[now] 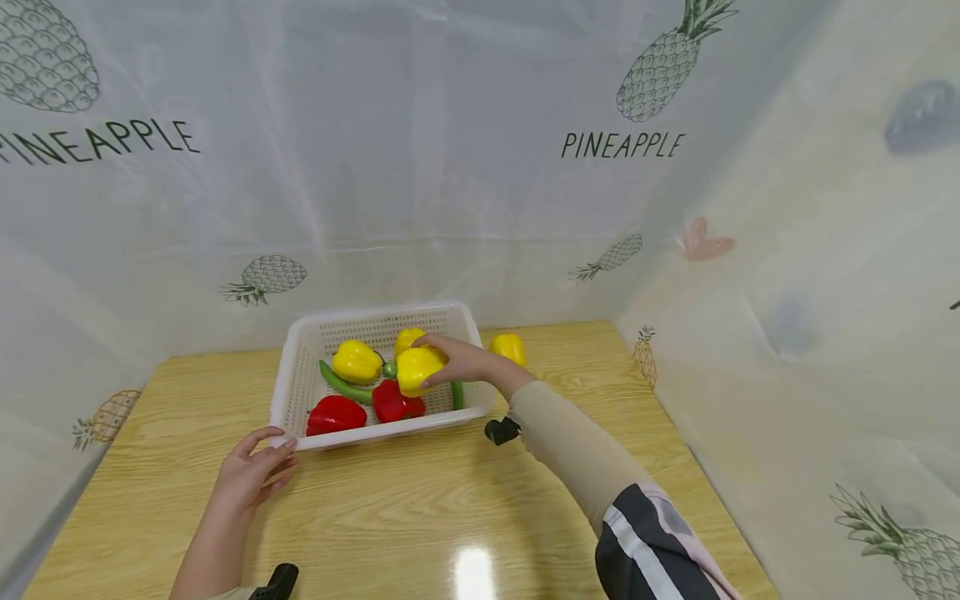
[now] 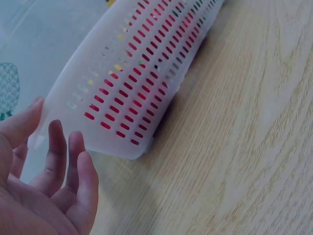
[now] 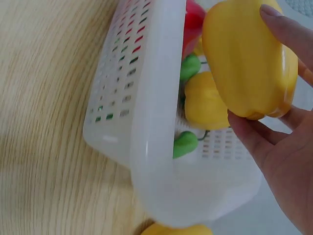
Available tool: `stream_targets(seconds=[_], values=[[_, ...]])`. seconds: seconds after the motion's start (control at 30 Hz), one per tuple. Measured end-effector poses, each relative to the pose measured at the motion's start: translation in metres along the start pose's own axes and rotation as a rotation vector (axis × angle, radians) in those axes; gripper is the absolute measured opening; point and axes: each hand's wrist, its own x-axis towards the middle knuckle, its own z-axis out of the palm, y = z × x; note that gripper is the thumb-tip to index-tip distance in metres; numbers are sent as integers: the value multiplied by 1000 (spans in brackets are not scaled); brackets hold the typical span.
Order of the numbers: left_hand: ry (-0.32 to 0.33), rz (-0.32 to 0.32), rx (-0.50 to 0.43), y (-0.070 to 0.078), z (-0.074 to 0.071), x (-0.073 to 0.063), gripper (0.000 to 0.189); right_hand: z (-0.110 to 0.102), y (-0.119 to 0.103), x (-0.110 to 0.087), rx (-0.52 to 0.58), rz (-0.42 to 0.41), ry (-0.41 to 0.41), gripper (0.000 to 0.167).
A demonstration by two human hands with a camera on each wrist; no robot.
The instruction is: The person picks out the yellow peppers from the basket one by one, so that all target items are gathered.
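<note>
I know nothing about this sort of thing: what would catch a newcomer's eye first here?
Probably the big, glossy yellow pepper in the grip of the right hand, held above the white basket. Next, perhaps, the two red peppers along the basket's near side, with the left hand at its near left corner. Behind everything hangs a pale sheet printed with pineapples.

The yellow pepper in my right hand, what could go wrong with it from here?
Your right hand holds the glossy yellow pepper by its fingertips, so it might slip. If dropped, it could knock the red pepper near it. Your left hand pinches a corner of the white basket, so a tug might shift things underneath.
</note>
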Motion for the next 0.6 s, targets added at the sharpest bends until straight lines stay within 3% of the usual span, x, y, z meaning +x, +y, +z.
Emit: stream_targets(seconds=[0.4, 0.6], values=[[6, -10, 8, 2, 0, -1, 22, -17, 14, -21, 50, 1, -7, 69], [3, -18, 4, 2, 1, -1, 22, -29, 22, -33, 23, 21, 16, 69]])
